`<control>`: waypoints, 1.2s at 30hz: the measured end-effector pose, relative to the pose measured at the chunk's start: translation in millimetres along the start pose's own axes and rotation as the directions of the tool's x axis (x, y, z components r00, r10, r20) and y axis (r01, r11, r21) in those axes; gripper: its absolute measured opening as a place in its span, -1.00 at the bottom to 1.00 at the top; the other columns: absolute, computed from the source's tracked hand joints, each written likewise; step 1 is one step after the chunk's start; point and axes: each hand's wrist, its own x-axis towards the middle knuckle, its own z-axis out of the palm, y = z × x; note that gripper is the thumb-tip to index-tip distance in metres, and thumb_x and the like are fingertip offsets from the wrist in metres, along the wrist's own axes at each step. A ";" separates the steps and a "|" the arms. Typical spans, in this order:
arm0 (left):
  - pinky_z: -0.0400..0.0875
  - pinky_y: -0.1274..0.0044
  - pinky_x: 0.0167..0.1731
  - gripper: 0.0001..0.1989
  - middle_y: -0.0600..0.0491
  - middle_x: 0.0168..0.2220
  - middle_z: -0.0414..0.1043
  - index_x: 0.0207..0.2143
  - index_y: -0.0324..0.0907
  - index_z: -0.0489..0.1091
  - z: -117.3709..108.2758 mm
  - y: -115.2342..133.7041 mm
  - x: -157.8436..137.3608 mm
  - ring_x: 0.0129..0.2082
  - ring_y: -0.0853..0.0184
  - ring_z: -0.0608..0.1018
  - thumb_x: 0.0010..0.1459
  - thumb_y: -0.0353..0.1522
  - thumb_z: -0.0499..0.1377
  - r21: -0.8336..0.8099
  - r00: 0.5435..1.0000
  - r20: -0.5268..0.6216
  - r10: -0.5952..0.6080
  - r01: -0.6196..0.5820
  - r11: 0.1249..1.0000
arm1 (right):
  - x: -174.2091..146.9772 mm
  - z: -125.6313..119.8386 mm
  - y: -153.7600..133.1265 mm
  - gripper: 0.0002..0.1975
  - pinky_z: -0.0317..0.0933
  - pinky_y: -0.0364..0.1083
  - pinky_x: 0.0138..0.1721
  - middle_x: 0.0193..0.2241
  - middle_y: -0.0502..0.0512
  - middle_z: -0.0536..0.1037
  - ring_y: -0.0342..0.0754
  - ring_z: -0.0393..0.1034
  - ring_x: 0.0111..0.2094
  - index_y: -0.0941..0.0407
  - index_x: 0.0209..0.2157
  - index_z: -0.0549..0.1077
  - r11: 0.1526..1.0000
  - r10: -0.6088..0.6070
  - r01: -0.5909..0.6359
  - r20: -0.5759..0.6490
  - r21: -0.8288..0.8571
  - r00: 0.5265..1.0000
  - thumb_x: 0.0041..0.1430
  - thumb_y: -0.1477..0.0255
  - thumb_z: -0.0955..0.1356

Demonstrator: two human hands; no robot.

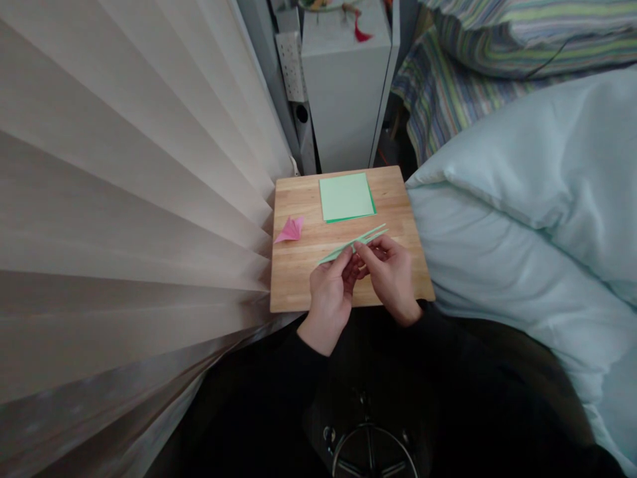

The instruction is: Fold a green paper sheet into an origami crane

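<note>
Two hands (361, 282), one folded green strip (354, 244)

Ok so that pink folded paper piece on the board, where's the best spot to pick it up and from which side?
Probably pinch the pink folded paper at its raised upper point, coming from above and from the right, the open board side. It lies right at the board's left edge, so there seems to be little room there. It looks thin and flat-folded, so a light fingertip grip across the layers should do.
</note>
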 end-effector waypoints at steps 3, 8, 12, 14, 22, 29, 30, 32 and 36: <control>0.42 0.60 -0.37 -0.88 0.04 -0.48 0.57 -0.44 -0.32 0.54 0.7 -1.1 -1.2 -0.49 0.46 0.56 0.07 -0.46 0.42 0.016 0.998 -0.011 0.061 -0.061 0.998 | 2.1 -0.4 -2.0 -0.67 0.32 -0.18 -0.62 -0.63 -0.08 0.47 -0.19 0.36 -0.64 0.10 -0.53 0.43 0.997 0.019 -0.018 -0.013 0.074 1.000 0.04 0.22 0.55; 0.39 0.61 -0.40 -0.80 0.07 -0.51 0.55 -0.51 -0.29 0.52 2.2 -0.3 -3.7 -0.51 0.48 0.53 -0.02 -0.41 0.48 0.041 0.989 0.026 0.144 -0.145 0.989 | 4.8 -1.5 -2.2 -0.66 0.29 -0.19 -0.60 -0.66 -0.07 0.48 -0.22 0.31 -0.66 0.12 -0.59 0.46 0.979 0.043 -0.049 0.033 0.197 0.999 0.02 0.24 0.57; 0.36 0.61 -0.45 -0.77 0.07 -0.47 0.56 -0.44 -0.29 0.55 0.0 -0.6 -3.8 -0.52 0.48 0.51 -0.05 -0.36 0.51 0.054 0.987 0.096 0.129 -0.134 0.989 | 3.0 -0.8 -2.3 -0.68 0.27 -0.20 -0.61 -0.66 -0.05 0.49 -0.21 0.33 -0.65 0.12 -0.60 0.48 0.973 0.046 -0.060 0.064 0.222 0.997 0.01 0.25 0.57; 0.37 0.61 -0.45 -0.78 0.08 -0.46 0.55 -0.43 -0.28 0.55 -1.2 -0.2 -2.9 -0.51 0.47 0.51 -0.04 -0.37 0.50 0.056 0.991 0.090 0.102 -0.107 0.993 | 1.4 -0.6 -3.6 -0.69 0.29 -0.19 -0.60 -0.66 -0.06 0.48 -0.21 0.33 -0.66 0.12 -0.59 0.50 0.981 0.027 -0.040 0.074 0.190 0.997 0.04 0.25 0.56; 0.43 0.64 -0.44 -0.86 0.08 -0.49 0.50 -0.40 -0.27 0.50 -0.5 6.7 1.3 -0.53 0.49 0.53 0.27 -0.47 0.29 -0.083 0.980 -0.065 -0.190 0.184 0.979 | 5.0 -4.9 -2.7 -0.71 0.35 -0.18 -0.60 -0.62 -0.07 0.48 -0.19 0.37 -0.62 0.12 -0.48 0.50 0.996 -0.023 0.023 0.002 0.085 1.000 0.06 0.22 0.54; 0.46 0.67 -0.50 -0.77 0.04 -0.51 0.53 -0.43 -0.28 0.49 -0.1 13.4 1.7 -0.56 0.48 0.56 0.34 -0.48 0.22 -0.128 0.954 -0.108 -0.280 0.266 0.956 | 7.7 -5.7 -1.4 -0.77 0.39 -0.17 -0.61 -0.60 -0.09 0.47 -0.17 0.41 -0.61 0.09 -0.43 0.46 0.998 -0.032 0.029 0.060 0.050 0.998 0.07 0.28 0.51; 0.47 0.67 -0.49 -0.77 0.03 -0.51 0.54 -0.43 -0.28 0.50 -0.2 13.7 1.8 -0.55 0.47 0.57 0.35 -0.49 0.21 -0.120 0.953 -0.110 -0.281 0.268 0.956 | 7.6 -5.7 -2.0 -0.79 0.38 -0.18 -0.62 -0.62 -0.11 0.46 -0.18 0.40 -0.62 0.09 -0.44 0.44 0.999 -0.027 0.024 0.063 0.042 0.998 0.06 0.31 0.50; 0.50 0.66 -0.48 -0.76 0.02 -0.50 0.56 -0.42 -0.28 0.51 -0.3 13.4 2.1 -0.55 0.46 0.59 0.35 -0.50 0.19 -0.100 0.954 -0.107 -0.281 0.271 0.957 | 7.6 -5.6 -3.5 -0.80 0.36 -0.18 -0.63 -0.65 -0.13 0.43 -0.19 0.38 -0.65 0.09 -0.48 0.41 1.000 -0.016 0.014 0.063 0.025 0.998 0.04 0.36 0.49; 0.52 0.67 -0.46 -0.77 0.01 -0.49 0.59 -0.38 -0.30 0.54 -0.2 11.3 1.0 -0.54 0.46 0.61 0.36 -0.53 0.17 -0.071 0.960 -0.073 -0.270 0.265 0.962 | 7.7 -6.8 -6.3 -0.82 0.32 -0.19 -0.64 -0.68 -0.14 0.41 -0.20 0.35 -0.68 0.08 -0.53 0.37 1.000 -0.012 0.012 0.036 -0.011 0.999 0.04 0.41 0.45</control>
